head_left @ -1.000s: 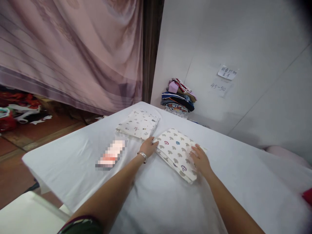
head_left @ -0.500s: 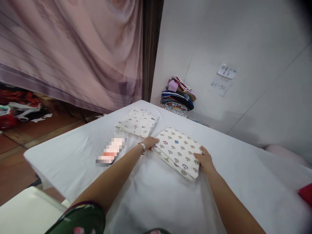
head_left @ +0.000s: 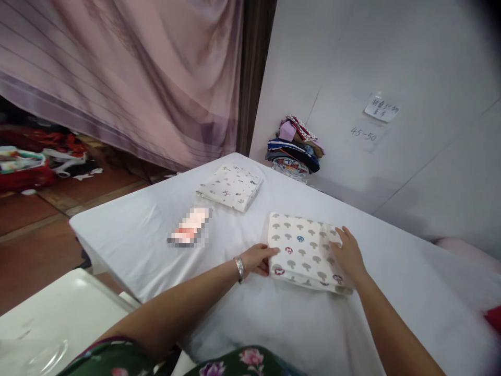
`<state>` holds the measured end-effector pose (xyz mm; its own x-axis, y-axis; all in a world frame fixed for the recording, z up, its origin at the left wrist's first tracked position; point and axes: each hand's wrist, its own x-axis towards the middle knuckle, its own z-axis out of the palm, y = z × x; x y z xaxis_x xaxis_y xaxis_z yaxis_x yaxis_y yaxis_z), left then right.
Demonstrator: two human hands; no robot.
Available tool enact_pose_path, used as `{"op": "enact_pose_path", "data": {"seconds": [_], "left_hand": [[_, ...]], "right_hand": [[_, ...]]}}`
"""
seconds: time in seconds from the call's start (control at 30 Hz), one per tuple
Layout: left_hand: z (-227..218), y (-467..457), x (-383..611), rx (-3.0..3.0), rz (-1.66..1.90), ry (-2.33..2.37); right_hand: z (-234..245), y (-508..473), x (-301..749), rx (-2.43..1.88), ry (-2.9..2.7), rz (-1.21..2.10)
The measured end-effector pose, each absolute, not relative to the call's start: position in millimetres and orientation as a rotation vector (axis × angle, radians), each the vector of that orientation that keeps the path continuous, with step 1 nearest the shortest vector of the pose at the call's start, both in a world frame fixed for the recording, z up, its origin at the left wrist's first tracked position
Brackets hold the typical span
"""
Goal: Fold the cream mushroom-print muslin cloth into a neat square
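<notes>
A folded white cloth [head_left: 305, 253] printed with mushrooms lies on the white-covered table in front of me. My left hand [head_left: 258, 258], with a silver bracelet at the wrist, pinches its left edge, thumb on top and the other fingers lower at the side. On the opposite edge my right hand [head_left: 349, 255] grips the cloth, its thumb over the print and its fingers partly hidden. Farther back rests a second folded white cloth [head_left: 230, 188] with small scattered figures, touched by neither hand.
A blurred-out flat object [head_left: 191, 226] lies left of the cloths on the table [head_left: 136, 230]. Stacked clothes [head_left: 295, 146] stand by the wall beyond the table edge. At lower left is a pale plastic surface [head_left: 66, 308]; a pink curtain [head_left: 156, 78] hangs behind.
The mushroom-print cloth has been turned and shifted right and closer to me, with both hands on its sides. My view has tilted slightly. The second cloth stays put on the table.
</notes>
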<state>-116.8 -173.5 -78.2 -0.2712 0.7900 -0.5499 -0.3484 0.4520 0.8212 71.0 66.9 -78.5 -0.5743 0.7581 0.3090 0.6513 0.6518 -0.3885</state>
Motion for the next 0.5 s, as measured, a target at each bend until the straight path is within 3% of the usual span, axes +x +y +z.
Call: {"op": "enact_pose_path", "data": {"seconds": [0.17, 0.37, 0.5], "left_hand": [[-80, -166, -112, 0.378, 1.116, 1.582], [-89, -164, -110, 0.398, 1.134, 1.659], [-92, -164, -111, 0.428, 1.122, 1.671]], "right_hand": [[-71, 9, 29, -0.671, -2.679, 0.265], [-97, -15, 9, -0.699, -3.044, 0.349], [-87, -6, 4, -0.739, -3.020, 0.441]]}}
